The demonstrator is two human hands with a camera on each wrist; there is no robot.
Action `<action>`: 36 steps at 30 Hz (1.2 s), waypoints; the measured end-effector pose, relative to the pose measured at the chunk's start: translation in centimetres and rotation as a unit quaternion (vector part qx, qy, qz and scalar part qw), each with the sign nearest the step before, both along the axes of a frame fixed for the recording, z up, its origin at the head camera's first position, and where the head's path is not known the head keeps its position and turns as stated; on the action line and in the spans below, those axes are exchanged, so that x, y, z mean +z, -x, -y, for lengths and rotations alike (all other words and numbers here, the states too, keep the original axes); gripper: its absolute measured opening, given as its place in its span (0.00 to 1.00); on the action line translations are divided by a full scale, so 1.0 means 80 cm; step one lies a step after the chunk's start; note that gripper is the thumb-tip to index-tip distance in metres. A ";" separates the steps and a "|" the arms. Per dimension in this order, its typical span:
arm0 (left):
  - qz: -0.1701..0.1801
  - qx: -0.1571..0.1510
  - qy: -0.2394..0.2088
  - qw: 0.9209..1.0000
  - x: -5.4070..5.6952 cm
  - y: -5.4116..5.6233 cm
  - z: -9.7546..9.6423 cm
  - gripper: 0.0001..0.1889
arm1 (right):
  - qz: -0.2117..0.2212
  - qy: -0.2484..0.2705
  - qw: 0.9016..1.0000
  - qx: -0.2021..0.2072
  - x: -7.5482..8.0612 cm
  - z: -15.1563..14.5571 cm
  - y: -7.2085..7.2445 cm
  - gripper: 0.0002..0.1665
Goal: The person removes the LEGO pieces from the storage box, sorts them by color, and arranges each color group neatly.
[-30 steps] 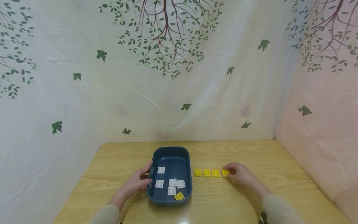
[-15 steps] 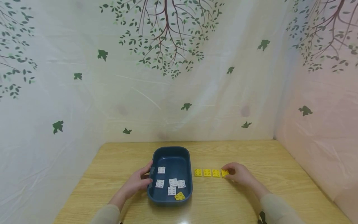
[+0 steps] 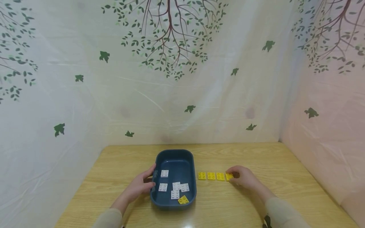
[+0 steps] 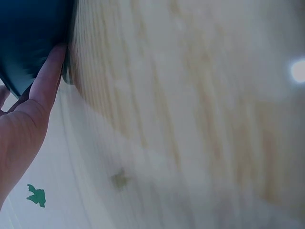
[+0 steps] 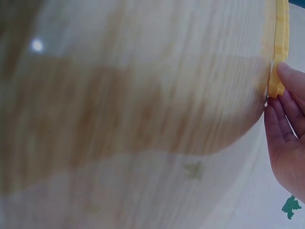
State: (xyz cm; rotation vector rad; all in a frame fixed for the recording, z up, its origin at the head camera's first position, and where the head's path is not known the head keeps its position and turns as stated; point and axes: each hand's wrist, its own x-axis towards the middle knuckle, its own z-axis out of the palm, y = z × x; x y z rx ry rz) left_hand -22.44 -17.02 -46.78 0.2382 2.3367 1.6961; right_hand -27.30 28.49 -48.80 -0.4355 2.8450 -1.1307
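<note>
My left hand [image 3: 139,185] grips the left side of a dark blue tray [image 3: 195,177], and the left wrist view shows a digit laid along its wall [image 4: 33,43]. Inside the tray lie several white toy bricks [image 3: 163,187] and one tilted yellow toy brick [image 3: 183,199]. My right hand [image 3: 245,178] pinches the yellow toy brick [image 3: 228,176] at the right end of a row on the table, partly covering it. Left of it in the row are three more yellow bricks [image 3: 211,175]. In the right wrist view, thumb and fingers meet at the row's end brick [image 5: 275,83].
Everything stands on a wood-grain table [image 3: 228,209]. Behind it hangs a pale curtain [image 3: 159,120] printed with branches and leaves, and similar sheets close off both sides.
The right hand has shifted the end yellow brick slightly left, nearer the row, and then stayed still. The left hand and tray hold their place.
</note>
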 end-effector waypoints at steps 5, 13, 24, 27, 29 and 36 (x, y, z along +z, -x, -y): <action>0.000 0.002 -0.002 1.000 0.000 -0.001 0.000 0.40 | -0.003 -0.002 1.000 0.001 -0.002 0.000 0.000 0.16; 0.007 0.006 -0.004 1.000 -0.001 0.000 0.000 0.40 | 0.001 0.001 1.000 -0.003 0.000 0.002 -0.001 0.17; 0.010 0.004 0.003 1.000 -0.004 0.002 0.001 0.41 | -0.057 0.001 0.997 0.051 0.028 0.011 0.004 0.18; 0.013 0.006 0.004 1.000 -0.003 0.002 0.001 0.41 | -0.080 0.005 0.991 0.108 0.046 0.026 0.003 0.20; 0.013 0.006 0.005 1.000 -0.003 0.002 0.001 0.41 | -0.085 0.012 0.985 0.148 0.057 0.040 0.001 0.21; 0.006 0.001 0.006 1.000 -0.004 0.003 0.001 0.41 | -0.084 0.009 0.964 0.251 0.087 0.101 -0.003 0.19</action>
